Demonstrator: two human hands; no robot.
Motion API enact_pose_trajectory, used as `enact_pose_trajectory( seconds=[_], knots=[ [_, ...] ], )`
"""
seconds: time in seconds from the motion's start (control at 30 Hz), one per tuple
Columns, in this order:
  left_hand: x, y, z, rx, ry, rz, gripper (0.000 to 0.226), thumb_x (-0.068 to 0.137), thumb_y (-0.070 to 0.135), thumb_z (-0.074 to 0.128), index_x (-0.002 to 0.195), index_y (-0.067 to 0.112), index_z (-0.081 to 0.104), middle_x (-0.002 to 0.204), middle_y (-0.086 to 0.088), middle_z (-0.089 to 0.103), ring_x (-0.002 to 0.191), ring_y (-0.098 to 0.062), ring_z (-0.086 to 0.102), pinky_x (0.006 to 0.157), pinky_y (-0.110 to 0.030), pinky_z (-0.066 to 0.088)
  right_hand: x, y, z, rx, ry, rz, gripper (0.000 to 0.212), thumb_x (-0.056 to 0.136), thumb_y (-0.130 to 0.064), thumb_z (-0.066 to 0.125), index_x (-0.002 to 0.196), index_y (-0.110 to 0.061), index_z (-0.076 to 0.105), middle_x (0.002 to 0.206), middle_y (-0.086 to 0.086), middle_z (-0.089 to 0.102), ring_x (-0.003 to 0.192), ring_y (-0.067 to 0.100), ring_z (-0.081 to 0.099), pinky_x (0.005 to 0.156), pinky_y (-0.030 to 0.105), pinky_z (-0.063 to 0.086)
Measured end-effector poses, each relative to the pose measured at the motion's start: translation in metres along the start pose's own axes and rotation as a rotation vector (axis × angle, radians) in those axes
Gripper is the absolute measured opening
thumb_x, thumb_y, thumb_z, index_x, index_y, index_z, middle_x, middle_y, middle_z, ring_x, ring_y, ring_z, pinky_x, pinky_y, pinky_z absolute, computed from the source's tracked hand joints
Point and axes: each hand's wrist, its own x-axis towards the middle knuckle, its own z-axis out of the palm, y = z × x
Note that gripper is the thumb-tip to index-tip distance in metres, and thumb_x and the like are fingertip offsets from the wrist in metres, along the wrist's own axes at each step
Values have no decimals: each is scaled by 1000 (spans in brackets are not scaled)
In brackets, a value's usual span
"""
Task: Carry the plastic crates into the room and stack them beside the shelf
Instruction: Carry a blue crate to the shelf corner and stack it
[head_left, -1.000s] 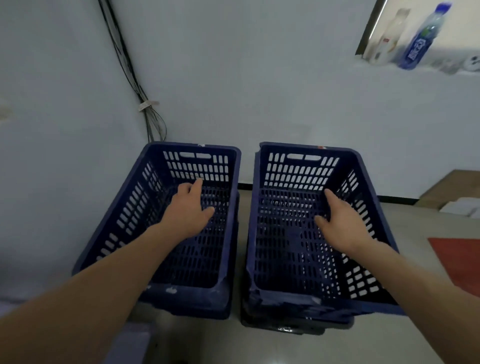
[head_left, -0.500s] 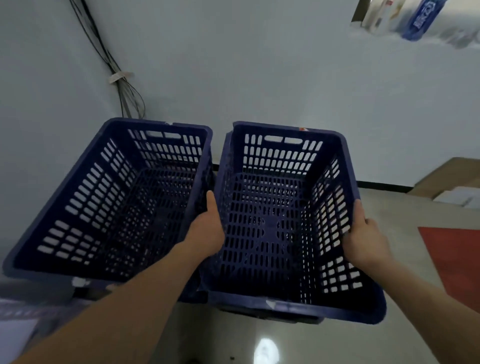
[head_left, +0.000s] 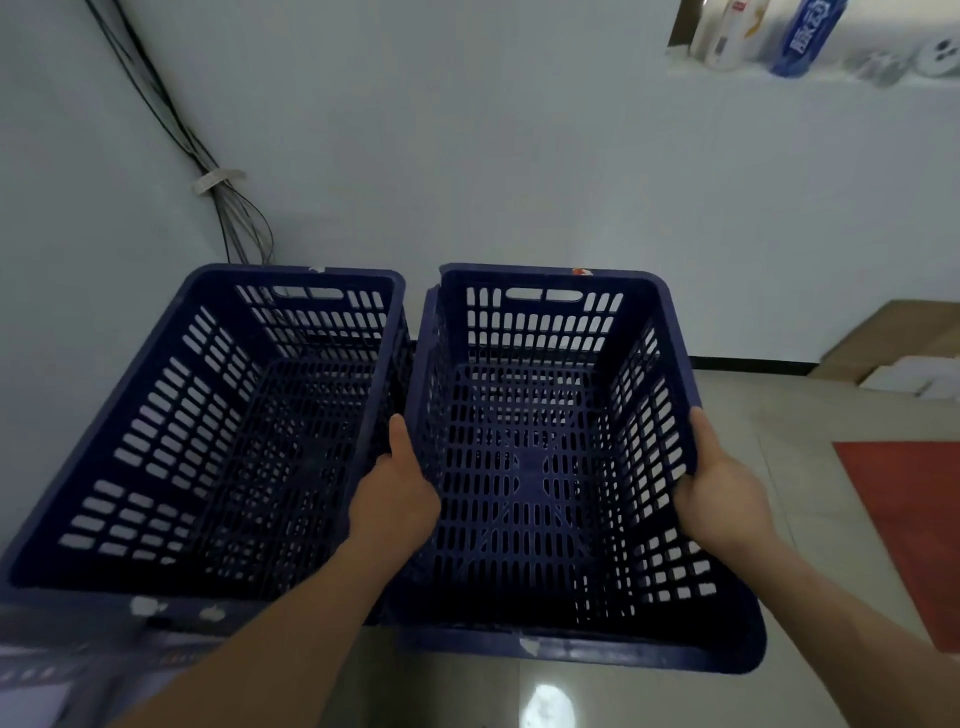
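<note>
A second ago both hands hung spread inside the crates. Now the left hand (head_left: 396, 501) and right hand (head_left: 721, 496) clasp the long rims of the right-hand dark-blue slotted plastic crate (head_left: 545, 274). It stands just beside its twin (head_left: 171, 395) by the white wall (head_left: 519, 156), perhaps nested on another. A lift seems next.

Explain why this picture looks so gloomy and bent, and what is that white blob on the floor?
In the head view the light is dim and bluish; the white blob is glare on the shiny floor; the wide lens seems to bow the cables; the bottles top right are smeared by blur, while the held crate, left hand and right hand look sharper.
</note>
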Motion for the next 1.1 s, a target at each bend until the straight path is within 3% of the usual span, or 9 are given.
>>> enact_pose_trajectory(
  seconds=[0.1, 0.17, 0.2, 0.27, 0.3, 0.37, 0.67, 0.8, 1.1],
  knots=[
    [-5, 1, 5, 119, 129, 99, 91, 98, 15, 52, 158, 9, -16, 154, -18, 25, 132, -37, 37, 87, -35, 47, -2, 0, -1, 80, 14, -1, 86, 92, -6, 57, 162, -33, 16, 92, 12, 67, 73, 33, 62, 71, 45, 56],
    [-5, 0, 6, 163, 150, 185, 93, 96, 12, 53, 158, 9, -17, 160, -17, 11, 140, -39, 28, 96, -36, 46, -2, 0, -1, 69, 2, 5, 89, 92, -7, 57, 164, -32, 10, 92, 12, 66, 72, 31, 62, 69, 44, 55],
    [-3, 0, 6, 183, 137, 203, 95, 96, 11, 54, 158, 10, -18, 161, -17, 9, 134, -37, 37, 92, -34, 48, -1, 1, -1, 60, -7, 14, 91, 93, -7, 56, 165, -32, 6, 89, 11, 65, 70, 30, 61, 67, 42, 54],
    [1, -2, 6, 214, 116, 204, 98, 96, 11, 56, 157, 11, -22, 155, -19, 18, 93, -25, 56, 65, -24, 46, -1, 1, 0, 51, -15, 31, 92, 96, -7, 55, 166, -32, 2, 79, 7, 62, 64, 26, 59, 61, 38, 49],
    [2, -2, 6, 215, 114, 192, 100, 96, 11, 56, 155, 12, -25, 147, -19, 25, 75, -19, 52, 54, -21, 39, -1, 1, 0, 50, -16, 33, 92, 96, -6, 54, 166, -33, 1, 76, 7, 61, 62, 26, 59, 59, 37, 48],
    [3, -4, 10, 228, 118, 179, 102, 97, 12, 56, 147, 16, -33, 132, -15, 37, 62, -13, 41, 46, -21, 29, 0, 1, 0, 62, -28, 20, 93, 96, -4, 53, 166, -35, 0, 74, 8, 63, 61, 28, 61, 57, 38, 50],
    [3, 2, 11, 292, 124, 145, 104, 96, 12, 55, 145, 15, -37, 122, -11, 37, 63, -13, 43, 50, -23, 37, 4, 6, 0, 22, -35, -7, 96, 96, -3, 56, 167, -30, -3, 70, 9, 63, 57, 28, 59, 57, 40, 49],
    [7, 6, 11, 320, 127, 157, 104, 96, 15, 57, 147, 11, -34, 125, -15, 36, 60, -12, 36, 48, -22, 30, 16, 5, -1, 2, -23, -5, 97, 93, -2, 55, 166, -31, -3, 73, 13, 64, 59, 32, 60, 62, 45, 55],
    [8, 6, 11, 227, 120, 148, 98, 95, 10, 53, 156, 14, -24, 133, -16, 35, 64, -15, 43, 51, -24, 37, 11, 0, -3, -16, -34, 7, 98, 89, -2, 55, 165, -29, -1, 72, 8, 61, 59, 27, 59, 54, 37, 43]
  ],
)
